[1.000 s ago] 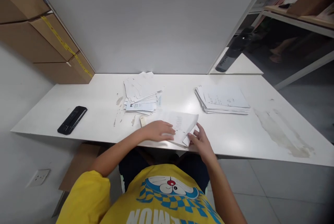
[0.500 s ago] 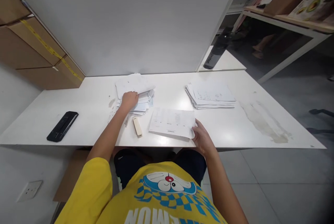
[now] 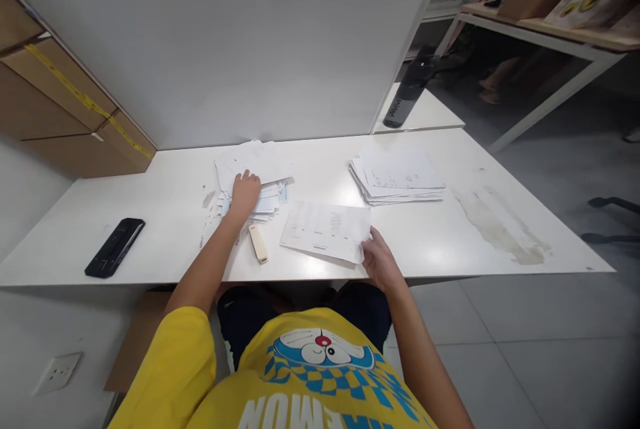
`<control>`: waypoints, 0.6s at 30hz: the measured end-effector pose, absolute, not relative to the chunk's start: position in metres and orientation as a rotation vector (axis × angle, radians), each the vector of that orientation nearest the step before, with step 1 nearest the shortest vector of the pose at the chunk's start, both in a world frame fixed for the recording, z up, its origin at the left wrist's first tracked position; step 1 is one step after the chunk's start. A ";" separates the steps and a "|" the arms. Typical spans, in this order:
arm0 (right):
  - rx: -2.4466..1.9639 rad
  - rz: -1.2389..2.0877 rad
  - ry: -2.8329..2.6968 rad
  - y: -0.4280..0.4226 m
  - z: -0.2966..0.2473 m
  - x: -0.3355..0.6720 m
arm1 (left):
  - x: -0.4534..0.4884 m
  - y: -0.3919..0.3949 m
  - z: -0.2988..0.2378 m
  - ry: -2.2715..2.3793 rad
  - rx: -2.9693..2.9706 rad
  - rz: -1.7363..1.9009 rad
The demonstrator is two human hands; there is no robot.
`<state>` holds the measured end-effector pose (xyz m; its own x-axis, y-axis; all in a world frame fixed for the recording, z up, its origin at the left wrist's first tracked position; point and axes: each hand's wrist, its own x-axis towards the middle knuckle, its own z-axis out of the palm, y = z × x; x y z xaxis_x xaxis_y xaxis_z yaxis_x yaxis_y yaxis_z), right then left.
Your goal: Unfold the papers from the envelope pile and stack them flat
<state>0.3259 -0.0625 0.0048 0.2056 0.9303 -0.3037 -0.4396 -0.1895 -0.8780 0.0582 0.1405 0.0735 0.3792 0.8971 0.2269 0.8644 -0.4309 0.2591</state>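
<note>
You sit at a long white worktop (image 3: 450,249) that runs up to a plain white partition (image 3: 250,49). Its right part carries a brownish smeared stain (image 3: 500,232), and smaller marks lie near the loose pile. Cardboard boxes (image 3: 60,109) crossed by yellow tape stand against the wall on the left, and a wall socket (image 3: 54,372) sits low beside your left arm. Beyond the partition, a dark bottle (image 3: 407,96) stands on a second white table. A metal rack (image 3: 550,22) with boxes fills the upper right.

Your left hand (image 3: 244,194) lies on the loose pile of papers (image 3: 260,162) at the back, fingers bent over the top sheets. I cannot tell whether it grips them. Your right hand (image 3: 380,262) is at the near right corner of the printed sheet (image 3: 325,230), which lies flat in front of you. Its fingertips touch the paper, but whether they pinch or just press is unclear. A small cream bar (image 3: 259,243) lies between pile and sheet. A neat stack of papers (image 3: 397,176) sits to the right, and a black device (image 3: 115,246) lies well to the left.

The print on the sheet and the white lettering on the bottle are too small to read.
</note>
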 end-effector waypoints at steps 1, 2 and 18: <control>-1.174 1.350 -0.565 -0.062 0.003 0.326 | 0.059 0.140 0.076 1.620 2.538 0.501; -1.168 1.349 -0.564 -0.062 0.001 0.327 | 0.059 0.138 0.079 1.621 2.553 0.485; -1.264 1.418 -0.801 -0.084 -0.001 0.305 | 0.140 -0.068 0.021 1.037 2.838 0.373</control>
<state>0.3052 -0.0842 -0.0014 0.0820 0.9572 -0.2776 -0.2562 -0.2489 -0.9340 0.1400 -0.0676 0.0214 0.7388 0.6453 0.1946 0.6214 -0.7639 0.1739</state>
